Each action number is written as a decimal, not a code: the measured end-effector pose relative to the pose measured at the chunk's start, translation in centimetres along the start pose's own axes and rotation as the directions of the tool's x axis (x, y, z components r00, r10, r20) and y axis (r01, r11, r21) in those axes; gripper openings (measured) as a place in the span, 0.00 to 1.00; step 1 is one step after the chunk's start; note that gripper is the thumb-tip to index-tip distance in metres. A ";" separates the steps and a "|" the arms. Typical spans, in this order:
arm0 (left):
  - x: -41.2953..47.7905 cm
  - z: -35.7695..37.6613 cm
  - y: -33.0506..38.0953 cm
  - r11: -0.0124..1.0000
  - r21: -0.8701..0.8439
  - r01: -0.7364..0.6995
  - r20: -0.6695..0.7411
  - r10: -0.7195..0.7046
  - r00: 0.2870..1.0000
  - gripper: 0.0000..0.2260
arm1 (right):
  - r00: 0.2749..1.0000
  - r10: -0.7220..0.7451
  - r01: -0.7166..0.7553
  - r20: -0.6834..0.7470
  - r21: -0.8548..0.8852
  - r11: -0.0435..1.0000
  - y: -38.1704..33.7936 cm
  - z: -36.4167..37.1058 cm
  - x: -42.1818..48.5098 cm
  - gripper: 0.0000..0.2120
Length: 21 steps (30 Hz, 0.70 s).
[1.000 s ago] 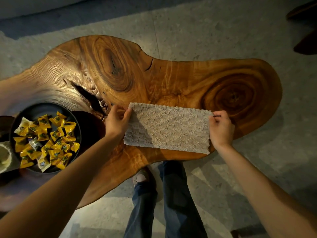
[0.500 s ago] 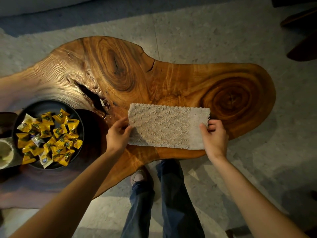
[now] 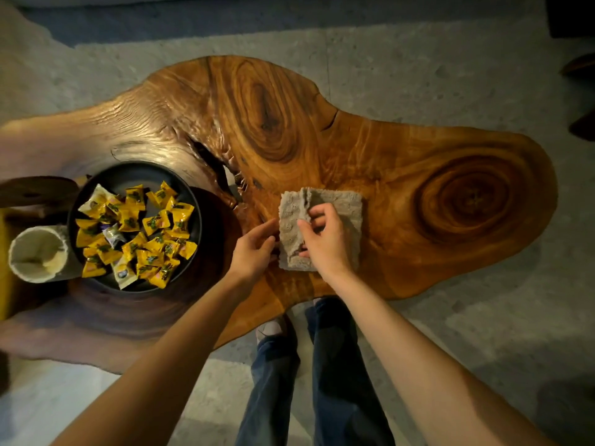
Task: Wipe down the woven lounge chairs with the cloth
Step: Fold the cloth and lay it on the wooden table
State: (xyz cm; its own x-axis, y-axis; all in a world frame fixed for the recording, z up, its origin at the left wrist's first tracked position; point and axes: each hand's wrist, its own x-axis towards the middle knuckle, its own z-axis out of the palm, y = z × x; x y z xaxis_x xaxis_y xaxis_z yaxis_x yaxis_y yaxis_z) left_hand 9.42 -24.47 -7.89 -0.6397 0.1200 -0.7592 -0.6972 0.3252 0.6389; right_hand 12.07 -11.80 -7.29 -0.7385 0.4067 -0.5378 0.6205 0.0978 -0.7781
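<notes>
Left hand (image 3: pixel 254 249) and right hand (image 3: pixel 326 244) on a folded grey-beige terry cloth (image 3: pixel 349 207) lying on a live-edge wooden slab table (image 3: pixel 418 162).
Far left, a pale fuzzy cylindrical cup (image 3: pixel 37 257) sits just beside a round black bowl (image 3: pixel 138 175) of yellow wrapped candies (image 3: pixel 145 226). The left hand's fingers are fairly straight, tips touching the cloth's left edge. The cloth is near the table's near edge, mid-table. The right hand rests on top, thumb and curled fingers pinching a raised fold.
</notes>
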 end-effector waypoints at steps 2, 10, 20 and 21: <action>0.2 -0.5 -0.3 1.000 0.012 0.010 0.033 -0.011 0.999 0.17 | 1.000 0.011 -0.011 0.010 -0.063 0.998 0.2 0.9 0.5 0.07; -0.2 -1.4 -0.2 0.958 0.251 -0.137 -0.025 0.148 0.989 0.17 | 0.979 -0.181 0.204 0.093 -0.458 0.865 0.3 -0.6 0.0 0.07; 0.9 0.5 -0.7 0.078 0.886 -0.458 0.424 0.264 0.866 0.34 | 0.924 -0.066 0.376 0.376 -0.867 0.328 4.0 -5.3 0.0 0.36; 1.0 0.6 -0.8 0.047 0.894 -0.445 0.422 0.243 0.873 0.35 | 0.920 -0.040 0.382 0.390 -0.869 0.315 4.2 -5.2 0.1 0.36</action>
State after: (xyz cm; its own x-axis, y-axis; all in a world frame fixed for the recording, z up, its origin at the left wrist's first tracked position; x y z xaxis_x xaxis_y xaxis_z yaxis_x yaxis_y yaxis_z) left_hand 9.52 -24.09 -9.21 -0.5916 0.5799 -0.5601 0.5415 0.8005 0.2568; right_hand 16.01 -6.58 -8.94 -0.8072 0.0159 -0.5901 0.1423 0.9754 -0.1683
